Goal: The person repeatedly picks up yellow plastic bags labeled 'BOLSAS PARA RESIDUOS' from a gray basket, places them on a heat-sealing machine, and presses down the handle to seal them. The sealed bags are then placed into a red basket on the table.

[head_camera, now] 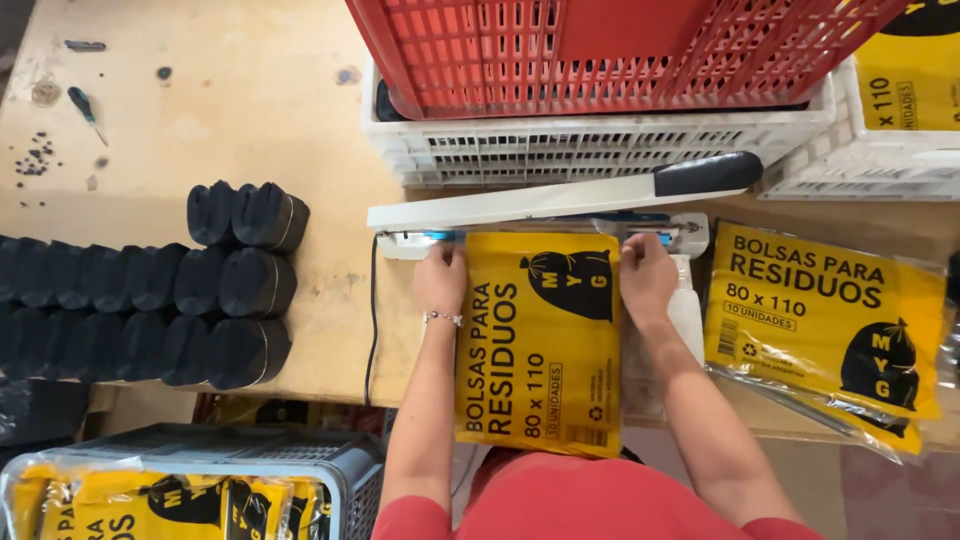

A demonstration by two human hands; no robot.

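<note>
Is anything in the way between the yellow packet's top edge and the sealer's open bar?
Nothing visible. The left hand and right hand hold the yellow packet by its top corners, already at the sealer base, with the raised sealer arm above it.

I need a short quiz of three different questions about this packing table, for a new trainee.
1. True or false: both hands hold the top end of the yellow packet at the sealer.
2. Which lies on the table's left part? A) black rolls B) glass jars C) folded towels
3. Fill in: the crate stacked on the white crate is ____.

Key:
1. True: the left hand and the right hand grip its top corners.
2. A
3. red
</note>
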